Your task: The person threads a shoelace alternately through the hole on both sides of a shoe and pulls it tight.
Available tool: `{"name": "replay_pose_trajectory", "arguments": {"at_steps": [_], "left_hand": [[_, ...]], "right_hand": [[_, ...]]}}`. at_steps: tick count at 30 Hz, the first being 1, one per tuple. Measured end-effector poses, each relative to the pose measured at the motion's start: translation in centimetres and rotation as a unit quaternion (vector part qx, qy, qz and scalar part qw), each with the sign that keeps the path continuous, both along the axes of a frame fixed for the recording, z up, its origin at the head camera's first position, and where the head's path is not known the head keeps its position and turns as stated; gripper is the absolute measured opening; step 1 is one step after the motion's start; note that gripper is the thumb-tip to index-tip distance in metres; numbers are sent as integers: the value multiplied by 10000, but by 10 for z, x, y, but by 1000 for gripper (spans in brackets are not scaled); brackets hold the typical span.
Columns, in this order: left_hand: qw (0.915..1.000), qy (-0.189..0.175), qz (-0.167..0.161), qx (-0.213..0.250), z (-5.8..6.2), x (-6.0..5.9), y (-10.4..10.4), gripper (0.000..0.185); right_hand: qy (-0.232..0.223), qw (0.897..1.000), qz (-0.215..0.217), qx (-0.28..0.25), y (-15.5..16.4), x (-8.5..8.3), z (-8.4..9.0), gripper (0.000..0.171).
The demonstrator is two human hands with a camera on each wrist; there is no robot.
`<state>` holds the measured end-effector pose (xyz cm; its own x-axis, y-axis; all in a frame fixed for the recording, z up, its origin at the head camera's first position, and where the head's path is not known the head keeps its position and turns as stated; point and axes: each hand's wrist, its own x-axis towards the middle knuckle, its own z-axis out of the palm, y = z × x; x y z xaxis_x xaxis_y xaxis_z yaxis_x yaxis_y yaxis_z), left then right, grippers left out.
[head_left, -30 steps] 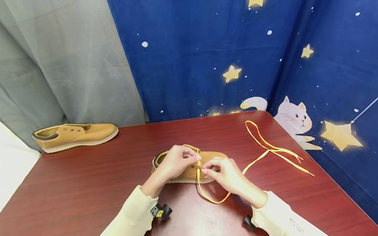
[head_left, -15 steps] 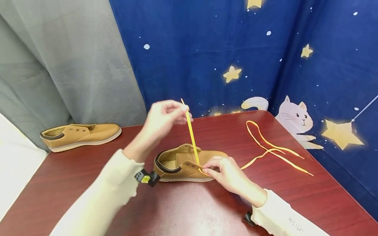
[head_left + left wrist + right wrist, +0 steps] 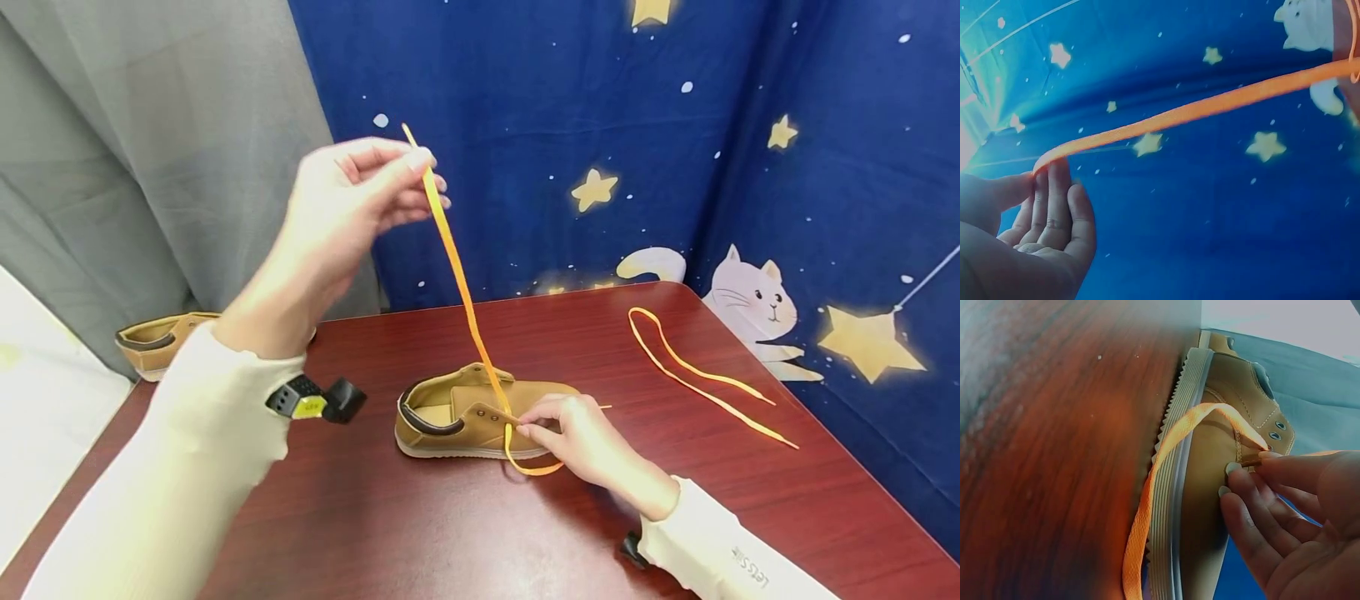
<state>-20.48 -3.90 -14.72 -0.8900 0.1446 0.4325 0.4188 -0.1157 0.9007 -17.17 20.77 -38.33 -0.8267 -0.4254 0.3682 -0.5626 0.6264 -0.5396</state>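
A tan shoe (image 3: 442,443) stands on the table, toe to the right. My left hand (image 3: 356,187) is raised high above it and to the left, pinching a yellow-orange shoelace (image 3: 460,271) near its tip between thumb and fingers. In the left wrist view the shoelace (image 3: 1197,109) stretches away from the fingertips. It runs down to the eyelet flap and loops out over the near side. My right hand (image 3: 581,437) pinches the flap edge by the front eyelet; the right wrist view shows the shoelace (image 3: 1141,519) arching over the sole. That hand covers part of the toe.
Another shoelace (image 3: 750,421) lies folded on the right of the red-brown table (image 3: 465,533). At the back left is a second tan shoe (image 3: 153,357), partly behind my left forearm. Grey (image 3: 225,150) and blue star-patterned (image 3: 480,100) curtains hang behind the table.
From the shoe, my left hand has risen up and left, drawing the shoelace through the flap. Its trailing part has slid off the table's right side. My right hand stays at the flap.
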Motion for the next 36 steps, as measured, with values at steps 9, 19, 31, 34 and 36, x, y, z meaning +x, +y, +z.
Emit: {"name": "replay_pose_trajectory", "arguments": {"at_steps": [9,19,31,34,36], "left_hand": [[9907,-519,-983,-782,-77,2,21,16],[9665,-1360,-750,-2043,-156,-13,40,18],[9358,-1183,-391,-3297,-197,-18,55,17],[9350,-1322,-246,-3281,-204,-17,55,16],[9354,-1411,-160,-3238,-207,-16,56,15]], "right_hand": [[-424,9976,434,325,11,-13,11,11],[-885,9959,36,-187,10,-42,40,14],[-1259,9902,-207,-566,4,-68,42,21],[-1171,9928,86,-241,4,-73,32,27],[-1195,9923,270,-161,5,-75,26,28]]}}
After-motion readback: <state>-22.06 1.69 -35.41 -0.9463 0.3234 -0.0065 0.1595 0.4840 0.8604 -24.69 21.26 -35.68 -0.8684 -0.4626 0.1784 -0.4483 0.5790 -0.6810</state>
